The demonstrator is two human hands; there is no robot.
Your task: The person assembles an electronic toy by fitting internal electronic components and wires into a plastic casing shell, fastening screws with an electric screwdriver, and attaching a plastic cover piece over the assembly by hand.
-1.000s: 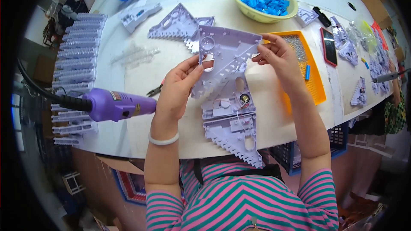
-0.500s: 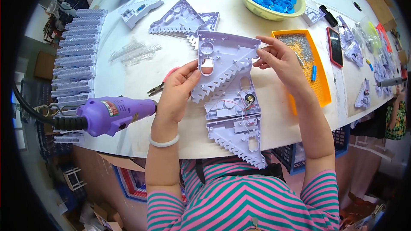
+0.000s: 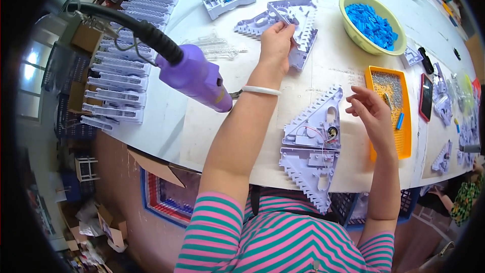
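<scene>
My left hand (image 3: 277, 48) reaches far across the table. Its fingers are closed on a lavender toothed plastic shell (image 3: 304, 15), which lies over other shells of the same colour, one (image 3: 252, 23) to its left and one (image 3: 304, 60) nearer me. Lifted by the yellow-orange tray (image 3: 413, 141), my right hand (image 3: 373, 116) is empty, with its fingers bent and apart. Just left of it lies a triangular shell (image 3: 321, 116) fitted with red wires and a small round black part. A matching shell (image 3: 308, 162) adjoins it and overhangs the near table edge.
A purple electric screwdriver (image 3: 192, 81) hangs close to my left forearm. Ridged lavender parts (image 3: 118, 81) stand in a row on the left. Clear plastic pieces (image 3: 214, 45) lie mid-table. Farther right are a yellow bowl (image 3: 348, 25) of blue pieces and a phone (image 3: 426, 96).
My left hand has carried the shell away from the wired one to the far group. My right hand has let go of it. The whole view has shifted.
</scene>
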